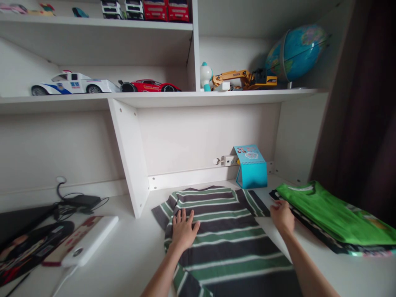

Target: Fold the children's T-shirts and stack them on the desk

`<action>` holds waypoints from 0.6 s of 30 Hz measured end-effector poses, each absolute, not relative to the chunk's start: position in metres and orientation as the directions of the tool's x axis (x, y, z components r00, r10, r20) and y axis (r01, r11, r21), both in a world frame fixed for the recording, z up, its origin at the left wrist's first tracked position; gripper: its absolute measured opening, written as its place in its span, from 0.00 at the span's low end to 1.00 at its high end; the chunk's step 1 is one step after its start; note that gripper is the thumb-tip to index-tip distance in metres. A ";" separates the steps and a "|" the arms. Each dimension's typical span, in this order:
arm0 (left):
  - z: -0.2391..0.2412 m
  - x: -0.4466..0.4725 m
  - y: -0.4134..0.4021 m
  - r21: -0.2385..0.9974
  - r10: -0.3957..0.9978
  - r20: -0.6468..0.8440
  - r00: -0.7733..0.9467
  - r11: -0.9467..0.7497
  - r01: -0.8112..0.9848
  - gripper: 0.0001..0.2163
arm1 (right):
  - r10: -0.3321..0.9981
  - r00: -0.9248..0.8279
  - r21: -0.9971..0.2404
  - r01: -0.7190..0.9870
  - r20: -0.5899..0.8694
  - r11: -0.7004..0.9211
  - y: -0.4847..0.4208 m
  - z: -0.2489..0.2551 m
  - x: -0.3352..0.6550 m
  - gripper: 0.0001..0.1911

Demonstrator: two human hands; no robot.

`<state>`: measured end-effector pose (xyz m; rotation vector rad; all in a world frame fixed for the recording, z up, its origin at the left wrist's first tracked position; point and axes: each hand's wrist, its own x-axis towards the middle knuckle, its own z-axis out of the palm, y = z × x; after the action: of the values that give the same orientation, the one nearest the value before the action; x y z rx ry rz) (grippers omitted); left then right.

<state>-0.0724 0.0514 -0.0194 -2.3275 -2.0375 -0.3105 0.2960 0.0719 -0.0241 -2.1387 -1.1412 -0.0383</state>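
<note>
With the striped shirt as the middle of the dial, a white flat device (pixel 89 243) lies out at nine o'clock on the white desk (pixel 133 260), partly over some dark printed covers (pixel 31 251). A black adapter with tangled cables (pixel 81 201) sits further back at about ten. On the shelf at eleven o'clock stand a white toy police car (pixel 74 83) and, just beside it, a red toy car (pixel 150 86). The striped shirt (pixel 229 243), dark grey with green and white bands, lies spread flat on the desk in the lower middle of the view, its collar toward the back wall. The left hand (pixel 183 231) rests palm down on the shirt's left shoulder area, fingers straight and slightly fanned, gripping nothing. At twelve o'clock, just past the collar, stands a blue desk calendar (pixel 251 167). High at one o'clock the shelf holds a yellow toy excavator (pixel 244 79) and a globe (pixel 295 51). The right hand (pixel 282 216) is at the shirt's right sleeve, at about two o'clock, back of the hand up. Its fingers are bent toward the cloth edge, and I cannot tell whether they pinch anything. At three o'clock, just beside that hand, a green shirt (pixel 334 214) lies folded on top of other garments.
</note>
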 end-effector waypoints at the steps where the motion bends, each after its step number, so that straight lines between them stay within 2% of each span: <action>1: -0.019 -0.072 0.051 0.110 0.978 0.167 0.124 -0.143 0.984 0.29 | 0.743 0.566 -0.550 0.771 0.357 -0.323 0.074 -0.023 0.289 0.22; 5: -0.019 -0.073 0.049 0.122 0.982 0.139 0.128 -0.145 0.982 0.30 | 0.895 0.203 -0.433 0.901 0.397 -0.012 0.085 -0.024 0.240 0.20; 8: -0.017 -0.072 0.048 0.126 0.984 0.119 0.131 -0.146 0.981 0.30 | 0.939 -0.031 -0.368 0.915 0.343 0.165 0.087 -0.035 0.204 0.25; 11: -0.009 -0.073 0.049 0.115 0.984 0.084 0.159 -0.168 0.979 0.31 | 0.964 -0.113 -0.315 0.930 0.240 0.187 0.084 -0.046 0.187 0.32; 14: 0.002 -0.079 0.055 0.115 0.981 0.037 0.190 -0.193 0.974 0.31 | 0.981 -0.141 -0.232 0.958 0.131 0.169 0.082 -0.048 0.188 0.35; 18: 0.009 -0.098 0.068 0.174 0.996 0.009 0.083 -0.084 0.981 0.27 | 0.983 -0.153 -0.195 0.966 0.100 0.171 0.085 -0.043 0.196 0.35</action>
<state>-0.0985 0.0684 0.0088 -2.3982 -2.2045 -0.2036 0.1964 0.0854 -0.0431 -1.8979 -2.2393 0.1247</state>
